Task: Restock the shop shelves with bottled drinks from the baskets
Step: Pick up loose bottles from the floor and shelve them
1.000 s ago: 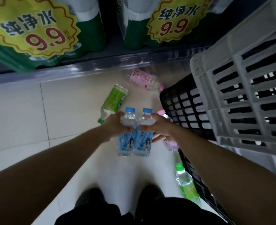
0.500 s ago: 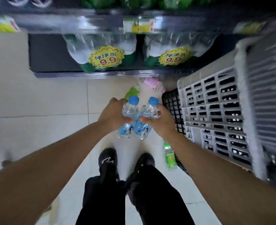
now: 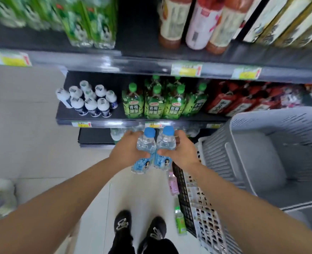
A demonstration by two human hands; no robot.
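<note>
At the far left of the middle shelf stands a small cluster of white bottles with bare board behind them. Next along, the green teas are packed in tidy rows.

Nearer to me, in front of that shelf's edge, the left hand is wrapped round the left bottle. The right hand is wrapped round the right bottle. Both are blue-capped waters, held upright, side by side and touching, up in the air and not yet on any board.

Below and to the right, a pink bottle and a green bottle lie on the floor just beside the black basket. A grey basket sits higher, further right. Beyond it, at the far right of the shelf, are the red bottles.

I'd say the job is well under way but unfinished. The shelves look mostly filled, yet the pair in hand needs a place, and the two on the floor wait too. What the black basket holds I cannot tell.
</note>
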